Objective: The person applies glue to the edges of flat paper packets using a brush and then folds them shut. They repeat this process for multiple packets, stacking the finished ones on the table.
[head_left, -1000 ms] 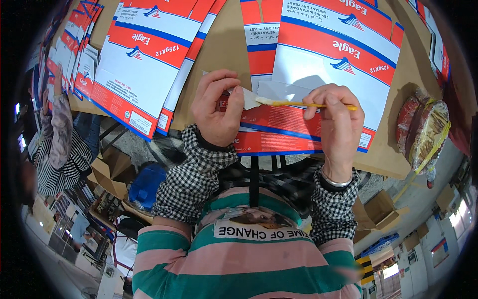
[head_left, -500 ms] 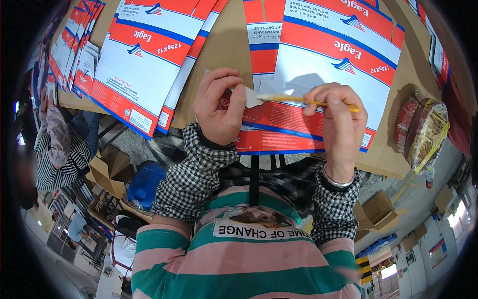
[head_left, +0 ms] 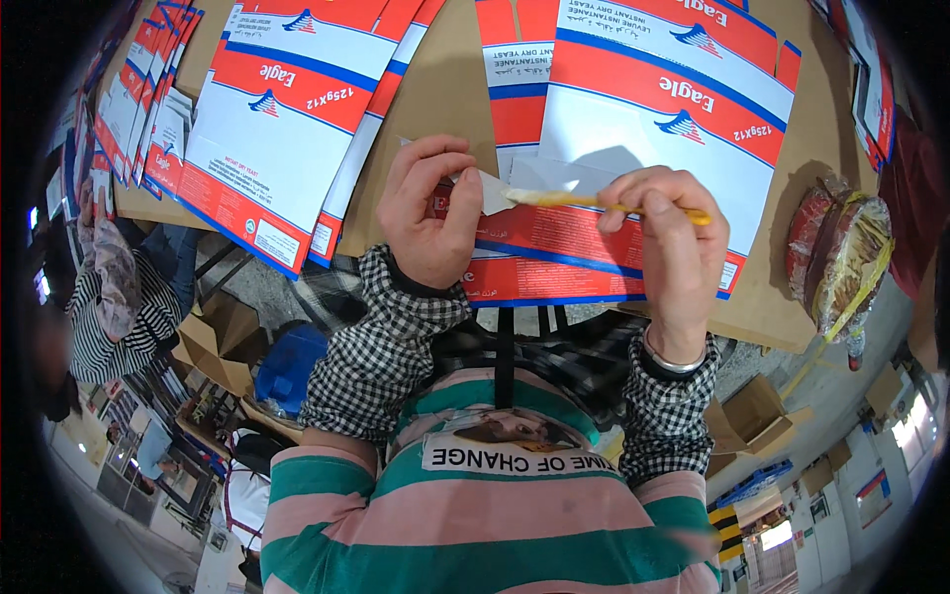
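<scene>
From here, the right hand (head_left: 678, 238) pinches a brush (head_left: 574, 201) at the slip (head_left: 494, 194) gripped by the left hand (head_left: 432, 226), and pressing too hard might crumple it.

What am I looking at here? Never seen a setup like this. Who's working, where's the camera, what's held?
No robot: these are a person's bare hands. Every picture comes from the left of two fisheye cameras worn on the head, looking down, so edges bend. The right hand holds a thin yellow stick with a pale tip. The left hand holds a small white piece by that tip; whether they touch is hard to tell. On the brown table lie flat red, white and blue printed sheets, plus a plastic-wrapped bundle at the right.
</scene>
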The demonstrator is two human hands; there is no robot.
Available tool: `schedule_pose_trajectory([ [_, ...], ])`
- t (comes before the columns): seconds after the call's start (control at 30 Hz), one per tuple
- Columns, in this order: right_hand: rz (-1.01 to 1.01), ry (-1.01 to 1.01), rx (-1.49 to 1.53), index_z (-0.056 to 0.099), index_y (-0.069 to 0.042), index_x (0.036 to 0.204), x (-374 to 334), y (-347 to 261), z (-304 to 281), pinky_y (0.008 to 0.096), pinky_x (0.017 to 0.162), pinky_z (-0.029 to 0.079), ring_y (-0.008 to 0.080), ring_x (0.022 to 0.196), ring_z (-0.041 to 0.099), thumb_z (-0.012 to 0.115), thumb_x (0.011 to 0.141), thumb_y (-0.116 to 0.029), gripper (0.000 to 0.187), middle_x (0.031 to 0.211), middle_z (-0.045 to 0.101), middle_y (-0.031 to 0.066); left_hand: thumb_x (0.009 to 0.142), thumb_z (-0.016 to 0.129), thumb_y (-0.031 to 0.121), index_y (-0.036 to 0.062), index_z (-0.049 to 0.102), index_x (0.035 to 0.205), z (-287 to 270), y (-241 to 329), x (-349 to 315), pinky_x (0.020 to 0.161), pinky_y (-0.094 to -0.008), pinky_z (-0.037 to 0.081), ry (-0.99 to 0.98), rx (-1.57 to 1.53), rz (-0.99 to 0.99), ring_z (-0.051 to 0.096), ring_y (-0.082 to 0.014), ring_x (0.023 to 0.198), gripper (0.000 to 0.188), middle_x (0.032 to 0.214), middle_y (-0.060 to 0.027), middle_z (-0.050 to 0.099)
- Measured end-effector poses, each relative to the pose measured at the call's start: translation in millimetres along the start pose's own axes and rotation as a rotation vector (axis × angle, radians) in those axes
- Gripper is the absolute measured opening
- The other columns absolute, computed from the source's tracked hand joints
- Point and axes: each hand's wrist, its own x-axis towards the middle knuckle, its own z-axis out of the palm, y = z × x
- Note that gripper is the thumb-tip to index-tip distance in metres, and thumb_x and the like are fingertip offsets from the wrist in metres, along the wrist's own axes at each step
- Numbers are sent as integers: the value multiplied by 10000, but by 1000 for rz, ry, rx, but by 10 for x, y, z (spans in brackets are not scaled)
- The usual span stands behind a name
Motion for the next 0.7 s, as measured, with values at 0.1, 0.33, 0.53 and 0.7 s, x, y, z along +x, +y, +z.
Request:
schedule_pose_trajectory([
  [0.1,-9,-9,-13,563,47,868,-24,8,-93,280,684,478,152,698,577,449,904,-39,147,838,630,157,786,603,-6,-38,613,872,-3,-12,1,697,-277,486,-3,11,23,602,-203,822,92,981,-133,602],
  [0.33,24,165,43,568,48,905,58,47,-14,265,625,488,141,652,576,453,940,-93,186,862,647,165,856,556,16,-46,594,937,-38,-15,-31,759,-252,466,-64,11,-8,569,-153,910,108,1075,-115,559],
  [0.53,100,186,26,574,39,900,76,122,-7,255,613,482,136,633,571,457,953,-132,215,860,650,163,801,593,-10,-47,607,887,-9,-8,-8,711,-273,486,-9,-3,28,595,-193,842,94,996,-137,591],
  [0.7,119,177,7,587,30,892,96,123,-16,270,625,478,146,614,561,438,966,-164,256,844,648,169,799,594,-7,-47,607,886,-8,4,-13,717,-277,485,-9,-16,-4,596,-198,850,96,995,-139,592],
])
